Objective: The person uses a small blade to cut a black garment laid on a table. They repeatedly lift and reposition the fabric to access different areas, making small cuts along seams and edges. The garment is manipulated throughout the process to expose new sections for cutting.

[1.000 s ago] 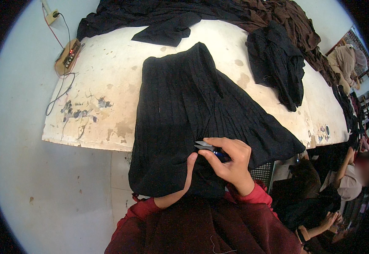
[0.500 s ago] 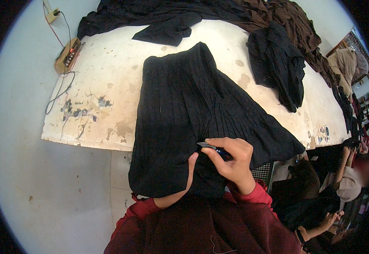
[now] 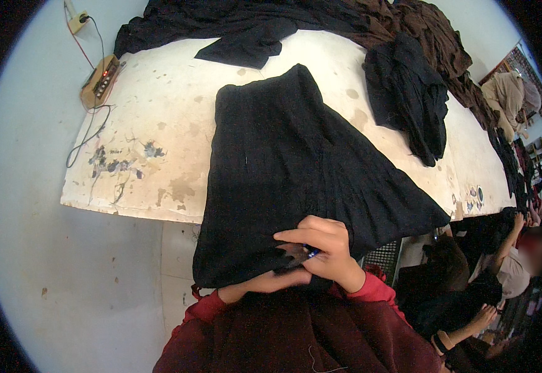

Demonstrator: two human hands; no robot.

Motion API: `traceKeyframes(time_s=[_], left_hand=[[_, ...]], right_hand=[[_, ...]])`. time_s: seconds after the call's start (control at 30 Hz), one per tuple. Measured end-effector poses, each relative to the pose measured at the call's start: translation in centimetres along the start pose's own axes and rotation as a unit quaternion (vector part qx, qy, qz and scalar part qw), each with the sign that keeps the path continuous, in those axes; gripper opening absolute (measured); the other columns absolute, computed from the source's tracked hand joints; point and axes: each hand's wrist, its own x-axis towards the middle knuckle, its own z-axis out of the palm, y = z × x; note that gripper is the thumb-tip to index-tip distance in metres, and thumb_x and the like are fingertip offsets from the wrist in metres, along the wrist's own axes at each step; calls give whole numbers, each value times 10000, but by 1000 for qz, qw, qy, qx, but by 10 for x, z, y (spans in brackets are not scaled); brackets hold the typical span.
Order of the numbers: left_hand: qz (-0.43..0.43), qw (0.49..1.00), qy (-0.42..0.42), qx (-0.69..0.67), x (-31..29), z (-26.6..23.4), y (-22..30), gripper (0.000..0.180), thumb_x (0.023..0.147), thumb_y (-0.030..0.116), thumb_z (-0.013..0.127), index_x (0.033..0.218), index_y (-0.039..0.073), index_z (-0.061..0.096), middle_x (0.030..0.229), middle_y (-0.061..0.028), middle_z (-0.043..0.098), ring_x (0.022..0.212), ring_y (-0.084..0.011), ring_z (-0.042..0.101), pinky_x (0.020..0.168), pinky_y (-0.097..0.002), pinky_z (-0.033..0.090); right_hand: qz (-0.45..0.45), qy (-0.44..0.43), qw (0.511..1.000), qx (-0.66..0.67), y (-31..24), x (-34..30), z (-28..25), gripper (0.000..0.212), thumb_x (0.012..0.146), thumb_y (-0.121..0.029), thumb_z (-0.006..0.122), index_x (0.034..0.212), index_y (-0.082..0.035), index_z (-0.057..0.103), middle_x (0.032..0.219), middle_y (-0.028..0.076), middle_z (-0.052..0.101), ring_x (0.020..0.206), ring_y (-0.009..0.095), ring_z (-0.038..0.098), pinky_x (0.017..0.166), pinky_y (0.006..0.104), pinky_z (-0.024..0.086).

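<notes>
A black garment with fine pleats [image 3: 264, 155] lies across the table, its lower part hanging over the front edge toward me. My right hand [image 3: 330, 248] is above the near part of it, closed around small thread snips [image 3: 294, 250] with a grey blade and a bit of blue. The index finger points left along the cloth. Just below, my left hand [image 3: 277, 281] grips the garment's near edge, its fingertips partly hidden by dark cloth and the right hand. Both hands are close together, almost touching.
The white, stained table [image 3: 165, 130] curves away ahead. A bunched black cloth [image 3: 407, 93] lies to the right, with black [image 3: 240, 46] and brown cloth [image 3: 435, 31] along the back. A wooden control box [image 3: 100, 82] with cables stands left. Other people work at right.
My right hand has come down and left with the snips. The left hand has dropped lower, its thumb no longer upright. The garment has shifted slightly right and its creases have smoothed.
</notes>
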Motion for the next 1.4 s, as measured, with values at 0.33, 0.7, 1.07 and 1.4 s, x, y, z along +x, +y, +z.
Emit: traceKeyframes(time_s=[0.33,0.7,1.07,1.4], left_hand=[[-13,800,292,-523,3,25,1,435,973,162,598,1355,-17,488,1332,-121,549,1234,-222,524,1106,-365,361],[-34,738,238,-631,1,25,-13,383,980,120,562,1339,-6,513,1330,-125,566,1209,-232,553,1079,-394,399],[-28,754,227,-616,0,27,-16,372,994,154,546,1334,5,525,1324,-109,573,1214,-219,544,1071,-388,395],[-92,796,325,-502,1,30,-10,375,950,202,637,1254,-12,591,1262,-121,612,1144,-218,592,1008,-375,453]], right_hand=[[128,29,988,84,-6,-2,-20,378,713,-120,817,1066,-44,706,845,86,670,705,175,630,642,280,487],[186,67,980,37,-8,-3,-14,218,779,-158,799,936,-25,726,857,111,736,708,173,706,632,264,527],[124,65,990,-33,-12,6,-15,200,776,-197,802,894,-50,733,810,91,733,612,202,693,558,280,512],[232,136,950,156,-16,3,-16,204,786,-140,809,921,-30,703,863,57,720,724,95,661,628,244,493]])
